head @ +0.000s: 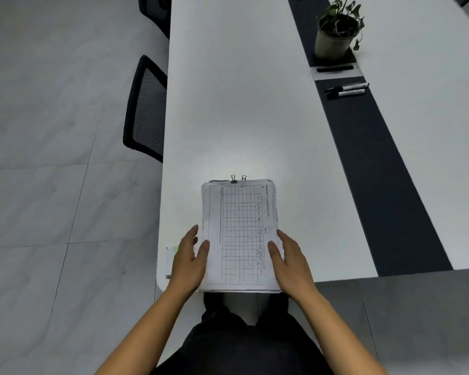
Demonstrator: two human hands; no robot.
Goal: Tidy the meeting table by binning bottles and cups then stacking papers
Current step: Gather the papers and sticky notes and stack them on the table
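A stack of white papers (238, 234) lies on the white meeting table (228, 104) at its near edge, the top sheet printed with a grid. Two binder clips (238, 179) stick out at the stack's far edge. My left hand (190, 255) rests against the left side of the stack with its fingers spread and the thumb on the top sheet. On the opposite side, my right hand (287, 258) lies with its thumb on the paper. Neither hand has lifted the stack. No bottles or cups are in view.
A small white and green pad (171, 259) lies left of my left hand near the table corner. Two markers (345, 90) and a potted plant (336, 31) sit on the table's dark centre strip (377, 158). Black mesh chairs (146, 109) stand along the left side.
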